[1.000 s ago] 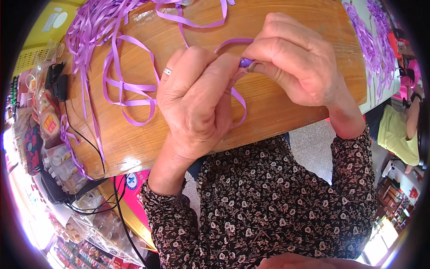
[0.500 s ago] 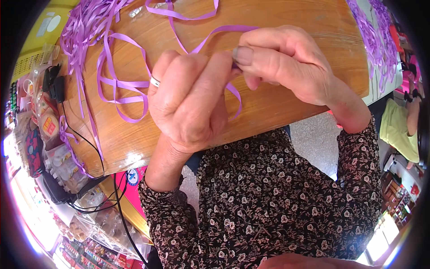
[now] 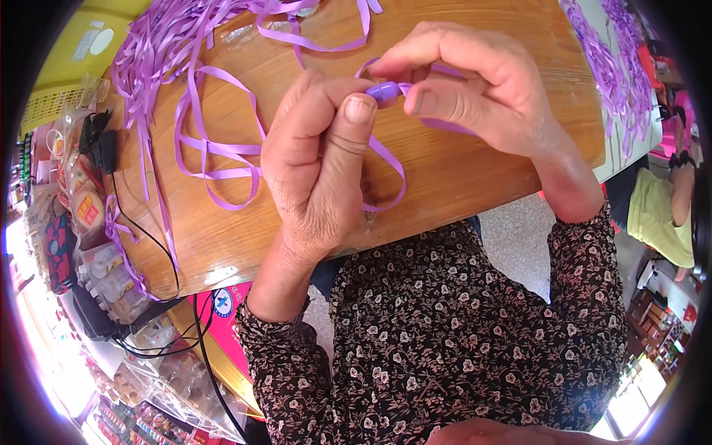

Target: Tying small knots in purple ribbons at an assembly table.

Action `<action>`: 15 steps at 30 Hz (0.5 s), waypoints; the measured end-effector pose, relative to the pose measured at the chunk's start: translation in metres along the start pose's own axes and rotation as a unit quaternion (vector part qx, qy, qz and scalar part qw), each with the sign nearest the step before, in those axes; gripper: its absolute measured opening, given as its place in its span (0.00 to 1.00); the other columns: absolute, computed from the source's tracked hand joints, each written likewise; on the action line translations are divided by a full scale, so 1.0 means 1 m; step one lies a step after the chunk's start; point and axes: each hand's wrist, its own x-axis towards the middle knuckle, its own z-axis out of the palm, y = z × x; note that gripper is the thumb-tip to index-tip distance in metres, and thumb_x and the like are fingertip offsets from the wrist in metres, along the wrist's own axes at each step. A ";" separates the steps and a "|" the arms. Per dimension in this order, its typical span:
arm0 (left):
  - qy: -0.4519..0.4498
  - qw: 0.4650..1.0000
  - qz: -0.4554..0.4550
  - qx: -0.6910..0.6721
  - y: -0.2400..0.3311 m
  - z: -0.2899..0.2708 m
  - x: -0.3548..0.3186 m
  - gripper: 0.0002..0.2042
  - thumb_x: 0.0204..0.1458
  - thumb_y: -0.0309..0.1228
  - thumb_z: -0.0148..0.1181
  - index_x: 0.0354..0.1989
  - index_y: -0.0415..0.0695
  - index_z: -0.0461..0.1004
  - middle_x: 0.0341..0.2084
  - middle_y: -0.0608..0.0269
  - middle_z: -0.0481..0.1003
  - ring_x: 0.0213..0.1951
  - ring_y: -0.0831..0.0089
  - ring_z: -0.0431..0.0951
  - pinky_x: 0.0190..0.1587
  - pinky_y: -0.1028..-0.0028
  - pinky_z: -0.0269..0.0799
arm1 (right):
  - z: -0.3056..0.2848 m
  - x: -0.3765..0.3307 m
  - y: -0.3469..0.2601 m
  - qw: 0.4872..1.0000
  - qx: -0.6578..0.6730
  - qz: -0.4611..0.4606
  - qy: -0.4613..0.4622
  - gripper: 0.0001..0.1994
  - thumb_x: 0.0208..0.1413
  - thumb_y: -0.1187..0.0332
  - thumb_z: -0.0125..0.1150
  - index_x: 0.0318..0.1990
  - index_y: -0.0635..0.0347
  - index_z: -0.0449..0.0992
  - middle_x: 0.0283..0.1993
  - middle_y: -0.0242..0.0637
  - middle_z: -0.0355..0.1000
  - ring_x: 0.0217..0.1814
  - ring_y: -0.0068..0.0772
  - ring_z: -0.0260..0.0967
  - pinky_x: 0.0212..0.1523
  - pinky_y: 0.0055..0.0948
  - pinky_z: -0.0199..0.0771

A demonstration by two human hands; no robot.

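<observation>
My left hand (image 3: 319,148) is closed, its thumb and index finger pinching a small glossy purple plastic clasp (image 3: 383,93) shaped like a capsule. Flat purple ribbon (image 3: 391,159) runs from around the clasp and hangs in a loop below it, over the table. Close by on the right, my right hand (image 3: 475,89) curls round part of the ribbon; its thumb and index tips stand apart, with ribbon passing between them. Its other fingers are partly hidden.
Beneath my hands is a wooden table (image 3: 475,178). Many purple ribbons (image 3: 152,67) lie heaped at its far left, others (image 3: 623,67) at the right. A yellow basket (image 3: 63,89), black cables (image 3: 141,230) and bagged goods (image 3: 107,271) line the left. A person in yellow-green (image 3: 660,219) is at the right.
My hands have come apart a little, and my left hand has turned so its thumb shows. The purple clasp, hidden before, is now in sight. My right thumb has drawn away from it.
</observation>
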 end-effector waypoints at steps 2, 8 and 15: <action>-0.003 1.000 0.011 -0.022 -0.007 -0.002 0.000 0.07 0.58 0.26 0.50 0.34 0.36 0.73 0.22 0.68 0.66 0.22 0.84 0.61 0.25 0.83 0.57 | 0.001 0.002 0.001 0.999 -0.021 -0.032 -0.002 0.13 0.52 0.69 0.61 0.44 0.68 0.74 0.34 0.37 0.73 0.36 0.25 0.71 0.39 0.21 0.68; 0.010 0.981 -0.119 -0.156 0.004 0.002 -0.001 0.11 0.61 0.33 0.49 0.35 0.39 0.75 0.21 0.77 0.66 0.20 0.91 0.58 0.22 0.88 0.52 | 0.002 0.002 0.003 0.994 -0.070 -0.083 0.015 0.14 0.48 0.73 0.64 0.43 0.67 0.74 0.34 0.39 0.74 0.35 0.30 0.72 0.36 0.23 0.70; 0.011 0.963 -0.165 -0.212 0.002 0.002 0.001 0.12 0.61 0.36 0.49 0.35 0.41 0.75 0.19 0.78 0.66 0.22 0.91 0.59 0.22 0.88 0.53 | 0.005 0.003 0.003 0.993 -0.074 -0.088 0.031 0.14 0.47 0.74 0.64 0.43 0.66 0.74 0.33 0.38 0.75 0.34 0.29 0.72 0.36 0.24 0.72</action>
